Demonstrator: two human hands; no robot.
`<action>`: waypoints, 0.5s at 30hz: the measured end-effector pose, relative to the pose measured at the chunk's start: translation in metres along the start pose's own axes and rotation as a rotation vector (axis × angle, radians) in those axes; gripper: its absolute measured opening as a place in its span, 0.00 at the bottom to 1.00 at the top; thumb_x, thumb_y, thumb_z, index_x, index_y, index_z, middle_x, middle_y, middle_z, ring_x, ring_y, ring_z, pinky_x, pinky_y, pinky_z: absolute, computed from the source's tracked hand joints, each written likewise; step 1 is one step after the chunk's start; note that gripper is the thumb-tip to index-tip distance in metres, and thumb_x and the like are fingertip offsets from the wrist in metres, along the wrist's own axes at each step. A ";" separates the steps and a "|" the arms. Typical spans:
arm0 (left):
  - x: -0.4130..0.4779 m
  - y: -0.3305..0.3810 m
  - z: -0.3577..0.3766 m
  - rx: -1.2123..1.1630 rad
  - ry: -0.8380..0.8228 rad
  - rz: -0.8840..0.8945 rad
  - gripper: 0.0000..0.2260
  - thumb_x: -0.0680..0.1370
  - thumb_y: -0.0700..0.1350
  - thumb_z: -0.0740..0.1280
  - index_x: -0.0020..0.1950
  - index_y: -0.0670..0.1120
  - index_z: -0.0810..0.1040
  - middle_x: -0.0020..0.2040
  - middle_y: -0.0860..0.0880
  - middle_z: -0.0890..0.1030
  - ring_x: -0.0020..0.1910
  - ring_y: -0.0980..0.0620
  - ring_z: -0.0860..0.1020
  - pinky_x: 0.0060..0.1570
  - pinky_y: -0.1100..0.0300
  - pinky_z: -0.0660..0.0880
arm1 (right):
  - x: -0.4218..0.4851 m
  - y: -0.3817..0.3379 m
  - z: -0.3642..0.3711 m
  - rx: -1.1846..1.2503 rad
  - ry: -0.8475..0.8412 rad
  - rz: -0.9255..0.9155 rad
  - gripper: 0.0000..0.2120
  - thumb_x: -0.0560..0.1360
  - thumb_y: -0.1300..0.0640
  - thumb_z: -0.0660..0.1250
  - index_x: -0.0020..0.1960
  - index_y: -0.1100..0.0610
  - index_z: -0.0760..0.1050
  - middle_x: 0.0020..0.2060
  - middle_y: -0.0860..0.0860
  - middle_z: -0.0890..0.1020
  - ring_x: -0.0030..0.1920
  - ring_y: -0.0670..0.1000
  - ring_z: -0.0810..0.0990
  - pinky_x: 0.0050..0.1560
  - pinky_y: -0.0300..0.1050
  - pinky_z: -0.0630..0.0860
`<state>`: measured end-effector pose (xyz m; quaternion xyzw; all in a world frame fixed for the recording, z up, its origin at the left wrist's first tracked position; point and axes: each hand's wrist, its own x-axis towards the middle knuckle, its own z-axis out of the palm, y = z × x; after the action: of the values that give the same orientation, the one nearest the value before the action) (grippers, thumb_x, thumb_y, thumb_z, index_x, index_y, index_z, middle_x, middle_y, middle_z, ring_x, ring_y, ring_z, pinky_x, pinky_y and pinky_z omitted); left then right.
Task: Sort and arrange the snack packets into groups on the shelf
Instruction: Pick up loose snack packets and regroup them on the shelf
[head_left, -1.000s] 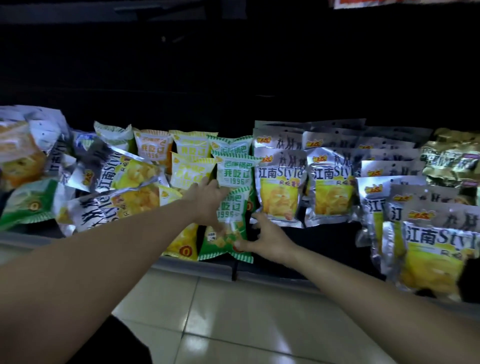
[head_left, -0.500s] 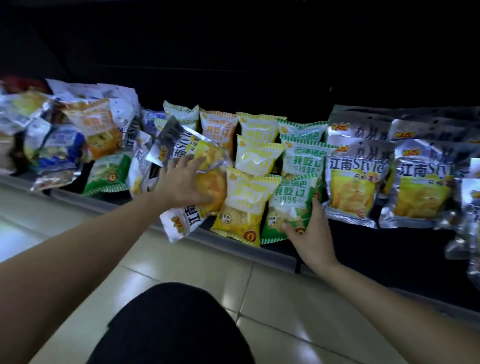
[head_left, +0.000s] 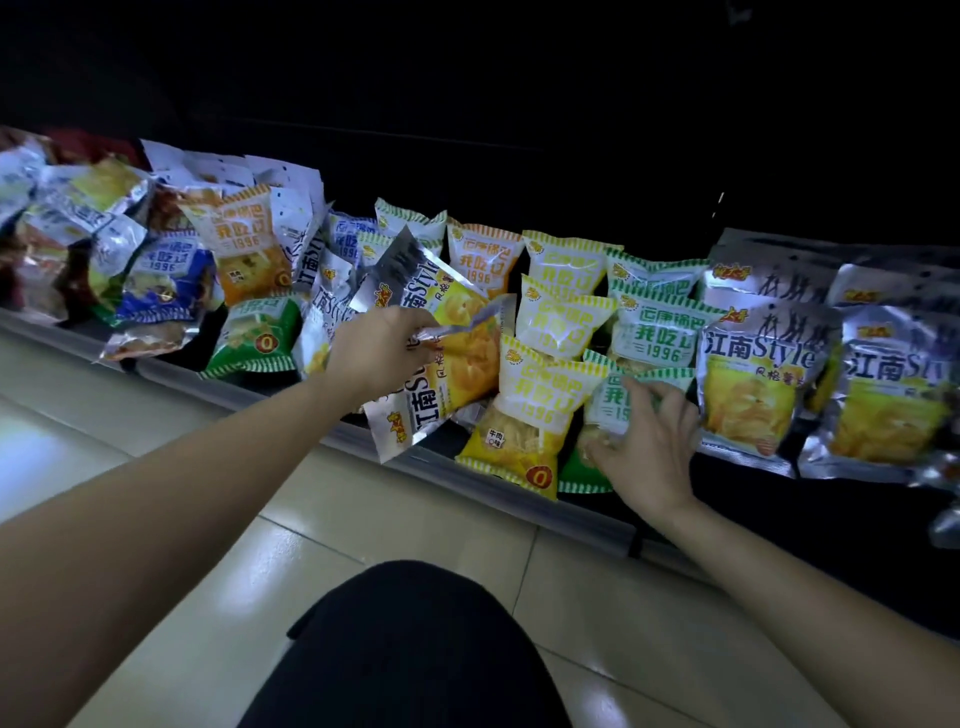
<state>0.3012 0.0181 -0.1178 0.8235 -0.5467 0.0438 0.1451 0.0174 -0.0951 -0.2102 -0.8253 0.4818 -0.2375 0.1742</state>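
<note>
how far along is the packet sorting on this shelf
Roughly midway. Done: the silver-and-yellow foil packets stand grouped at right, with yellow striped packets and green striped packets in columns beside them. In hand: the left hand grips a stray silver foil packet; the right hand rests on the front green striped packet. Left: the mixed heap of blue, orange and silver packets at left.

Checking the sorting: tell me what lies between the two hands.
In the head view, the silver packet the left hand grips and the front yellow packet lie between it and the right hand, which touches a green packet.
</note>
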 end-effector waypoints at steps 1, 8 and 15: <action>0.002 0.002 -0.005 0.024 0.021 0.051 0.10 0.76 0.50 0.72 0.56 0.51 0.83 0.38 0.51 0.79 0.38 0.47 0.76 0.31 0.60 0.63 | 0.004 -0.004 -0.002 0.056 -0.023 -0.018 0.40 0.66 0.47 0.78 0.73 0.53 0.66 0.65 0.55 0.66 0.67 0.59 0.62 0.67 0.56 0.61; 0.017 0.013 -0.033 0.175 0.168 0.284 0.11 0.76 0.51 0.73 0.58 0.53 0.84 0.42 0.48 0.86 0.44 0.44 0.83 0.33 0.58 0.71 | 0.056 -0.069 -0.026 0.132 -0.076 -0.397 0.41 0.70 0.43 0.74 0.77 0.48 0.60 0.74 0.48 0.62 0.74 0.52 0.57 0.73 0.55 0.56; 0.016 0.015 -0.057 0.185 0.266 0.405 0.12 0.72 0.51 0.75 0.55 0.54 0.85 0.42 0.49 0.86 0.42 0.44 0.84 0.32 0.57 0.74 | 0.091 -0.133 -0.023 0.035 -0.071 -0.659 0.27 0.71 0.48 0.74 0.67 0.50 0.74 0.64 0.47 0.76 0.69 0.53 0.67 0.66 0.50 0.55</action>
<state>0.2992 0.0148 -0.0572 0.6940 -0.6703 0.2294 0.1281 0.1375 -0.1132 -0.1023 -0.9414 0.1783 -0.2605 0.1186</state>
